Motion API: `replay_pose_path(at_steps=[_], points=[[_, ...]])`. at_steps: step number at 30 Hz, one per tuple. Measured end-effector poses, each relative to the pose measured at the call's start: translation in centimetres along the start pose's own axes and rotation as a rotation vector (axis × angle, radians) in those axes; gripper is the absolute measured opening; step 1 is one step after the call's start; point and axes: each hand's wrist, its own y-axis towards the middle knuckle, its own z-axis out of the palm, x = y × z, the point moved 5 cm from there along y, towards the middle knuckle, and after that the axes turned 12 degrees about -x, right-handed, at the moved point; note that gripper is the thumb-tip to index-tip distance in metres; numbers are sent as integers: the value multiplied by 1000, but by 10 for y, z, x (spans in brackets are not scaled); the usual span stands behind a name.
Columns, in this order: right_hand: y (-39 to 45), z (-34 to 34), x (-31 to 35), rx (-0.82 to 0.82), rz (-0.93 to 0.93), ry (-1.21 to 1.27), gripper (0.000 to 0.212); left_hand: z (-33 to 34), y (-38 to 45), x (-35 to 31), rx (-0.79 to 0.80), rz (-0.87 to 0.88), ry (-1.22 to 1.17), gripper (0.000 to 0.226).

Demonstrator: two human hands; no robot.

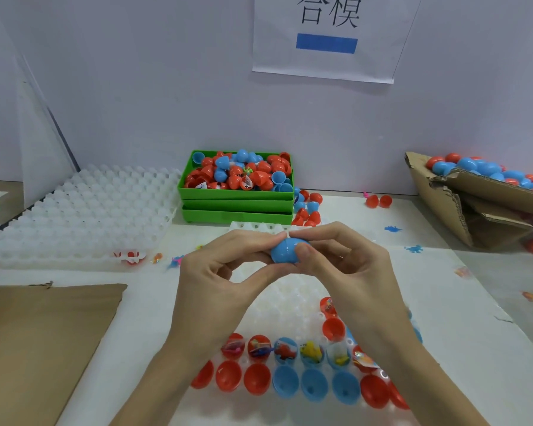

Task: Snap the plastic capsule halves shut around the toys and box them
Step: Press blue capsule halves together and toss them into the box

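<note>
A blue capsule [285, 250] is held above the table between both hands, its two halves joined at a visible seam. My left hand [219, 272] pinches its left end with thumb and fingers. My right hand [342, 262] pinches the right end, thumb on the front. Below them a white dimpled tray [293, 299] holds a row of capsule halves with toys [285, 350] inside and a nearer row of empty red and blue halves [285, 382]. My forearms hide parts of the tray.
A stack of green bins [237, 207] full of loose red and blue halves stands behind. A torn cardboard box [462, 204] with closed capsules sits at far right. White trays [83, 210] lie at left, brown cardboard [40, 342] at near left. Small toys are scattered on the table.
</note>
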Motion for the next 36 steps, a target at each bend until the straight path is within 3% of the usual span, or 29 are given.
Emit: replay_pose_path(at_steps=[16,21,31,36], points=[[-1,-1,-3,-54,78,60,20,3,0,5,32,-111,-50,35],[-3,0,0,-69,-9,36,15,8,-3,6,62,-153,-91,29],[-13,11,-6,-74,-45,-15,13,3,-4,9,-55,-116,34,17],[-13,10,-9,-111,-46,-33,15,3,-3,6,-32,-86,56,18]])
